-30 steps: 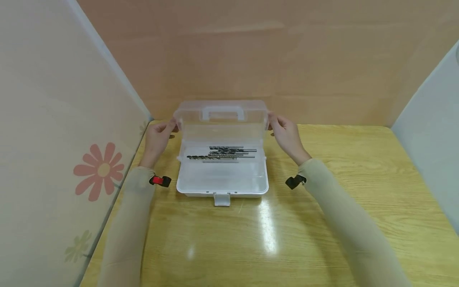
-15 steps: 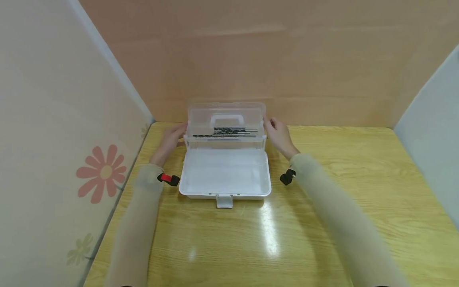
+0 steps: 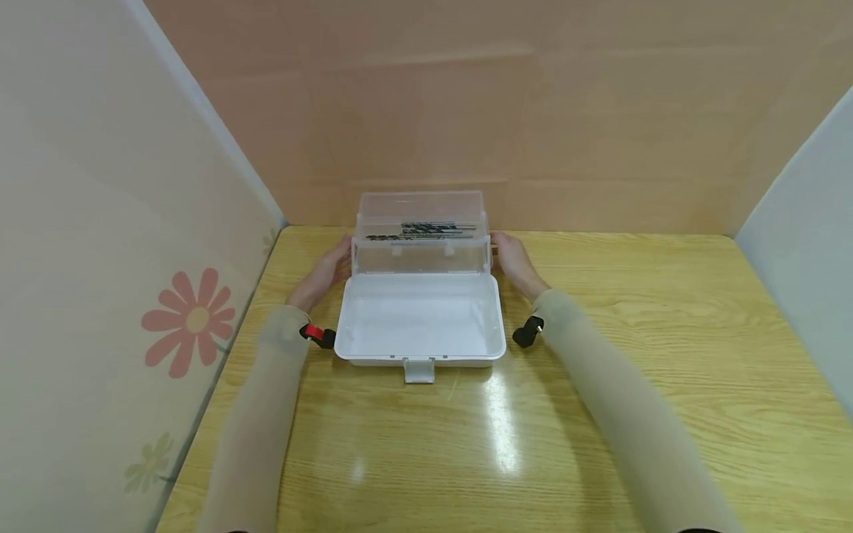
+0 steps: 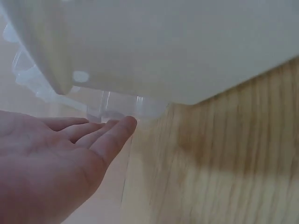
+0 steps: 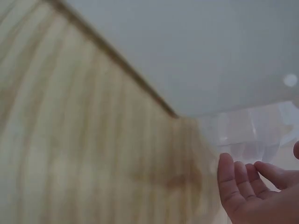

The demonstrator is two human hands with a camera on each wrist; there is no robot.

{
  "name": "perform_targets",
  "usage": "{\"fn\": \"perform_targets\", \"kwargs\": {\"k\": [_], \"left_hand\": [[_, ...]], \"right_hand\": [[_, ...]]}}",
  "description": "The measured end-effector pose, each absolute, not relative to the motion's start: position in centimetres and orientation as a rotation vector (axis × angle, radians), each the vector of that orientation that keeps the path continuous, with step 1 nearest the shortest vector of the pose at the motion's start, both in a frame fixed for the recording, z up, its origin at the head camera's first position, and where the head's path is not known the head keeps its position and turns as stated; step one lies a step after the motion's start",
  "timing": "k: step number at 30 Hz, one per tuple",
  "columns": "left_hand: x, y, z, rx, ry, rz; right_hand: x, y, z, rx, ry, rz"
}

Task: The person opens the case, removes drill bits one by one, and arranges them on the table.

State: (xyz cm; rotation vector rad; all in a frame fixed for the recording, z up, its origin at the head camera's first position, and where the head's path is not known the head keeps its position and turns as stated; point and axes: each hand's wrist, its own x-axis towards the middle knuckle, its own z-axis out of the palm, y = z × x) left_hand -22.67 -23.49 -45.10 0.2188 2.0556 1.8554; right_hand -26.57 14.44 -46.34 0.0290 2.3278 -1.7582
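Note:
A white plastic toolbox (image 3: 420, 318) stands on the wooden table with its clear lid (image 3: 423, 200) tipped back. Raised behind the bare lower compartment is a see-through tray (image 3: 376, 224), in which several drill bits (image 3: 426, 232) lie lengthwise. My left hand (image 3: 324, 274) is at the box's rear left, fingers extended; in the left wrist view its fingertips meet the clear plastic behind the white side wall (image 4: 140, 51). At the rear right is my right hand (image 3: 516, 265). Its slightly bent fingers (image 5: 227, 179) reach the clear plastic in the right wrist view.
A white latch (image 3: 419, 371) hangs from the toolbox's front edge. The wooden table (image 3: 600, 355) extends in front and to the right. Behind it rises a brown covered wall (image 3: 433, 96), and a pale wall with printed flowers (image 3: 196, 320) borders the left.
The lid has gone down backward, and the tray of drill bits has swung up and back, uncovering the lower compartment. Both hands have moved inward and slightly down along the box's sides.

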Motion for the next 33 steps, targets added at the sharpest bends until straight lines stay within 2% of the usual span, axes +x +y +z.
{"fn": "perform_targets", "kwargs": {"k": [14,25,33], "left_hand": [[-21.7,-23.6,-46.3,0.239,2.206,1.733],[-21.6,-23.7,-45.3,0.158,2.421,1.511],[-20.0,-23.8,-44.2,0.129,2.571,1.331]], "right_hand": [[-25.8,14.5,-48.0,0.078,2.354,-1.833],[-25.9,14.8,-47.6,0.065,2.317,-1.815],[-25.6,15.5,-46.6,0.087,2.415,-1.838]]}}
